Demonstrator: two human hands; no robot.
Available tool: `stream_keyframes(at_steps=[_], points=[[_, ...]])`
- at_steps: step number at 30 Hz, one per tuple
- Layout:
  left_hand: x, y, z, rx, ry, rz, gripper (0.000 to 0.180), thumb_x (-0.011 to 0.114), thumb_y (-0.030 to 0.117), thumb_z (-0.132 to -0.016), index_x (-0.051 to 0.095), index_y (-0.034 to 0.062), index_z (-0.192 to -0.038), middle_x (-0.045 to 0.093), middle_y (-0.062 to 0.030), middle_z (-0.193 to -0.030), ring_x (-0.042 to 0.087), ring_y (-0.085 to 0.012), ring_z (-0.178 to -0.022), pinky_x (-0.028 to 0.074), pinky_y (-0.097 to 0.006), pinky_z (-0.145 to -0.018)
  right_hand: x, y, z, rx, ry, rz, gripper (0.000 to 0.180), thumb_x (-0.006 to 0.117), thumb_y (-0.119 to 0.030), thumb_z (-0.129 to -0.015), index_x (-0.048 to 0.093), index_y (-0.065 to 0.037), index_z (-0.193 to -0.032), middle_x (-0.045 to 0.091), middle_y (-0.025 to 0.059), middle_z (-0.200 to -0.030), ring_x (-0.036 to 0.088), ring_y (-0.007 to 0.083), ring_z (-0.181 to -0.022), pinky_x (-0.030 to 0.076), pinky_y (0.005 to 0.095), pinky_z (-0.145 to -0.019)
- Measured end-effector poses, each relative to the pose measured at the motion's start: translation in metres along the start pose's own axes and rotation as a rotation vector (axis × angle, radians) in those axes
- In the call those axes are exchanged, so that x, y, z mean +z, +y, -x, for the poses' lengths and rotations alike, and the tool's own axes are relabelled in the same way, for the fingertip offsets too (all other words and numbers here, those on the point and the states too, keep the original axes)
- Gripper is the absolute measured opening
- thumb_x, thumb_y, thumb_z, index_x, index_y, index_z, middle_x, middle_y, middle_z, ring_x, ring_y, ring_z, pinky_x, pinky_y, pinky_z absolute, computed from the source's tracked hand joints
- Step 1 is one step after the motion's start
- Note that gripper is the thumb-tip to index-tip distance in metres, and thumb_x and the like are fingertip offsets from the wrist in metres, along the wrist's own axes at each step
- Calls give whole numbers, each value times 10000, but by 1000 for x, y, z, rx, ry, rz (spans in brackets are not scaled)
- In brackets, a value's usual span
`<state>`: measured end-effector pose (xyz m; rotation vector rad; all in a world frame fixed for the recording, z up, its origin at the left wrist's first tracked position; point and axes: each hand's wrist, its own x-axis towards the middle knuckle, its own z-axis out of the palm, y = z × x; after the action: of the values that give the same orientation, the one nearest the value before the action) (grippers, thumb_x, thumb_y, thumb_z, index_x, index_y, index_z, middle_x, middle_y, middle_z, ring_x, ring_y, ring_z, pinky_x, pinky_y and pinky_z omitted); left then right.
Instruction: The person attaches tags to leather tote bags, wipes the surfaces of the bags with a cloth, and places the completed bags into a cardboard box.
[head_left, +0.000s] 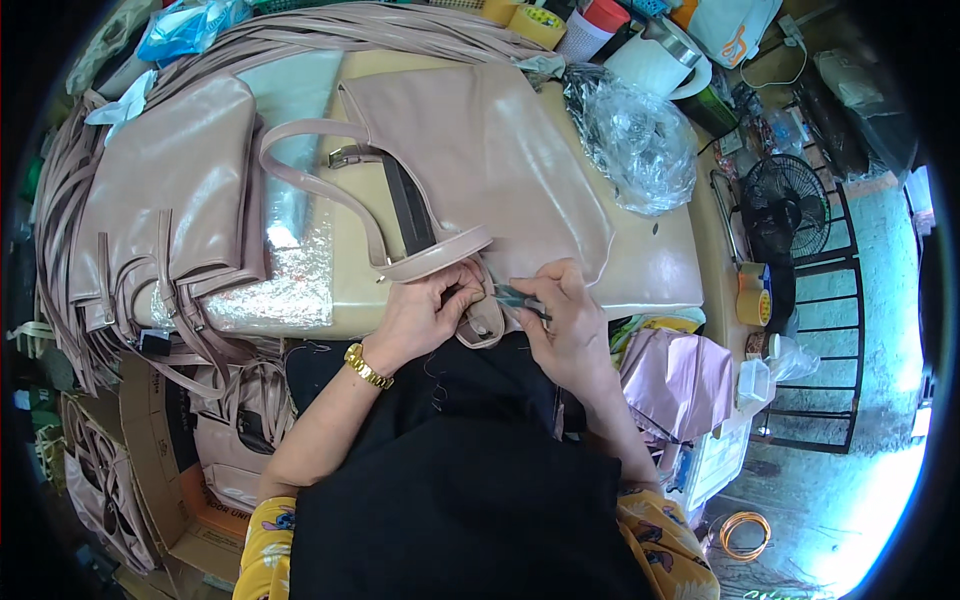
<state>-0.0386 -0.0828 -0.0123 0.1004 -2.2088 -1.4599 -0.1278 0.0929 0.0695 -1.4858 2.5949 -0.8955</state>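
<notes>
Strap tab pinched in left hand

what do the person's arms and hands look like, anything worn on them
Both hands, the left hand and right hand, are bare, without gloves. A gold-coloured link watch sits on the left wrist. Forearms are uncovered; yellow sleeves with a floral print begin near the elbows.

The right hand covers most of the small tool; its kind is unclear. The bag hides the tabletop beneath.
</notes>
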Motion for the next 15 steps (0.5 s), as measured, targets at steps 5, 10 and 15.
stream_keyframes(at_steps=[5, 10, 15], points=[[1, 0, 1, -22, 2, 66, 74, 709, 28, -826, 648, -4, -852, 645, -64, -892, 612, -163, -789, 503, -306, -722, -7, -22, -18, -61, -137, 304, 272, 737, -68, -745, 611, -66, -987, 542, 107, -901, 612, 329, -739, 492, 436, -669], [5, -7, 4, -107, -16, 141, 83, 698, 49, -850, 655, -1, -900, 649, -77, -848, 607, -190, -749, 500, -322, -703, -13, -31, -28, -73, -225, 414, 252, 739, -81, -748, 570, -67, -935, 536, 110, -887, 625, 335, -747, 493, 440, -669], [6, -9, 5, -124, -4, 218, 85, 697, 61, -852, 662, 5, -904, 646, -92, -779, 592, -206, -692, 492, -326, -670, -16, -36, -29, -53, -239, 388, 260, 739, -77, -747, 564, -65, -939, 541, 110, -893, 629, 334, -744, 496, 438, -673]])
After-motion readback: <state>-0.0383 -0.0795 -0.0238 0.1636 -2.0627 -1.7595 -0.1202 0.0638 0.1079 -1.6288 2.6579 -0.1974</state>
